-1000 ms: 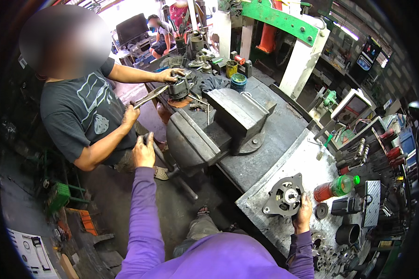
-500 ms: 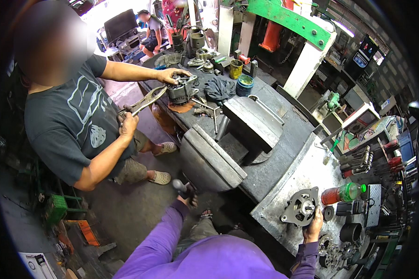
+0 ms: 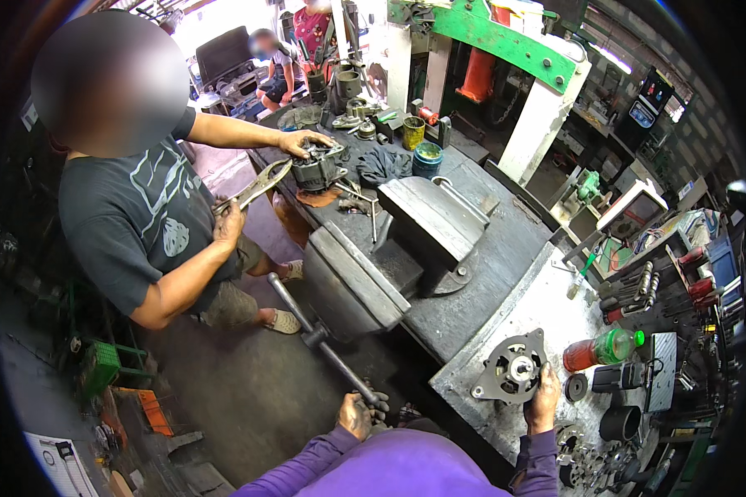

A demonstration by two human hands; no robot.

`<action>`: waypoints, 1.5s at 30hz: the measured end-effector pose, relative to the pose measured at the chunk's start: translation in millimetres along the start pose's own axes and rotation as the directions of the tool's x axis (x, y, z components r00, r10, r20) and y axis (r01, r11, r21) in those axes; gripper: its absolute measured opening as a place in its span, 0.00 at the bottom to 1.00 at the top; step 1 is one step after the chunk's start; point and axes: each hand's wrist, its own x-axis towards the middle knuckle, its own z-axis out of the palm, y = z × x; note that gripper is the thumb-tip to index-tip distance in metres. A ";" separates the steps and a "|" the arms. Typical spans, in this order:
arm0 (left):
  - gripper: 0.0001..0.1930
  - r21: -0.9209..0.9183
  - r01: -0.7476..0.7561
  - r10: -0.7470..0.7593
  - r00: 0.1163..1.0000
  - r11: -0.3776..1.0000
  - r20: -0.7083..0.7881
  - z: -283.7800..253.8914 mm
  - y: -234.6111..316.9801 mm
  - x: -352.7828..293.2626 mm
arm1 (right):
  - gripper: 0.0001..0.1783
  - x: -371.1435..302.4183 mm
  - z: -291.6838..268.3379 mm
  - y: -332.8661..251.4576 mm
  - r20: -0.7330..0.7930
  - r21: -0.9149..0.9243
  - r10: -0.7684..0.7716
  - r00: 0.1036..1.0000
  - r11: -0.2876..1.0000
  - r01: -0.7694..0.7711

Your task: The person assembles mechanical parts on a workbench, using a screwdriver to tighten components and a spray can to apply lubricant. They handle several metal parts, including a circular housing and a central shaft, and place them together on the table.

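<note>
Two hands are ours in the head view, both in purple sleeves coming up from the lower edge. Our left hand (image 3: pixel 356 414) is closed around the end of the vise handle (image 3: pixel 323 340), a long steel bar that runs up and left to the screw of the big grey bench vise (image 3: pixel 389 265). We see the vise jaws standing well apart, with nothing between them. Our right hand (image 3: pixel 544 399) rests with its fingers curled on the rim of the alternator housing (image 3: pixel 514 371), a round cast part with a hub in the middle, lying flat on the bare steel plate (image 3: pixel 547 306) at the bench's near right corner. Just beside the housing, to its right, lies a red bottle with a green cap (image 3: pixel 601 349), on its side. Across the bench a co-worker in a dark grey shirt stands at the far left: one hand (image 3: pixel 305 142) lies on a dark motor part (image 3: pixel 317 170), the other (image 3: pixel 228 222) grips large pliers (image 3: pixel 257 186) that point at that part.
</note>
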 end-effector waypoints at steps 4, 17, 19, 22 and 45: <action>0.22 0.163 -0.237 0.250 0.966 0.958 -0.062 34.5 -7.8 -38.9 | 0.27 2.0 -1.7 -9.1 0.027 0.139 0.078 0.997 0.987 -0.081; 0.27 0.127 -0.653 0.665 0.737 0.747 -0.122 138.6 84.0 -105.6 | 0.26 11.7 -11.1 9.0 0.207 0.505 0.145 0.968 0.831 -0.233; 0.26 0.239 -0.718 0.753 0.647 0.654 -0.119 140.3 108.1 -109.0 | 0.26 10.9 -11.6 3.0 0.224 0.497 0.110 0.968 0.842 -0.210; 0.27 0.159 -0.624 0.640 0.764 0.765 -0.078 132.7 162.6 -109.0 | 0.25 9.2 -12.8 -3.1 0.230 0.530 0.133 0.964 0.814 -0.238; 0.47 0.782 -0.046 -0.485 0.761 0.621 0.430 234.8 61.5 44.3 | 0.24 -17.3 0.8 8.7 -0.102 0.425 0.231 0.968 0.889 -0.167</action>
